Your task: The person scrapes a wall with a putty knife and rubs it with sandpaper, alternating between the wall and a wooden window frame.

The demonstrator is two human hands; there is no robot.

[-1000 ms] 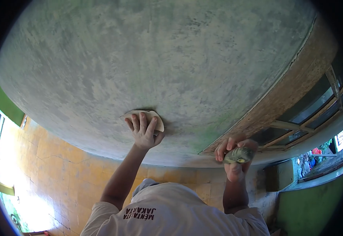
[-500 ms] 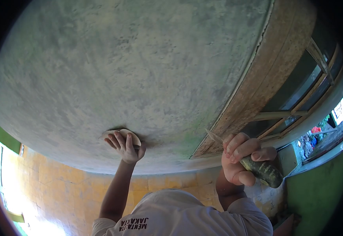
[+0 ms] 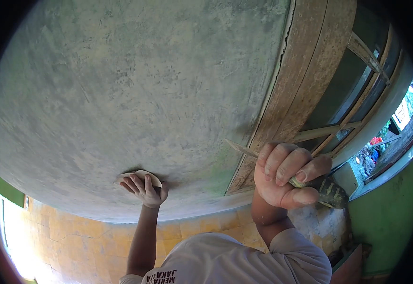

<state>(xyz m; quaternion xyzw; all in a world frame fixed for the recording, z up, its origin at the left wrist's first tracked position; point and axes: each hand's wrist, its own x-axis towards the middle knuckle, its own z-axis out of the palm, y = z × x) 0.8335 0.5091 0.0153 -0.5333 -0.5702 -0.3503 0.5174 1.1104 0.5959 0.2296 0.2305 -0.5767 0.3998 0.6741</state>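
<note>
With its fingers spread over a pale round disc [image 3: 148, 179], my left hand [image 3: 145, 190] presses the disc flat against the grey-green mottled wall [image 3: 135, 104]. My right hand [image 3: 284, 176] is closed around the dark, light-striped handle of a scraper [image 3: 330, 193]. The scraper's thin pointed blade juts out to the left, its tip in front of the wall near the wooden frame's edge. White dust marks the fingers of my right hand.
A worn wooden frame [image 3: 289, 90] borders the wall, with a glass-paned window [image 3: 332, 94] to its right. Yellow tiles [image 3: 88, 232] lie below. A green wall [image 3: 386, 222] stands at right, and colourful items [image 3: 374, 146] show beyond an opening.
The view has shifted, so the wall and window frame sit further left. My right hand has turned slightly and its scraper points further left. My left hand still holds the disc on the wall.
</note>
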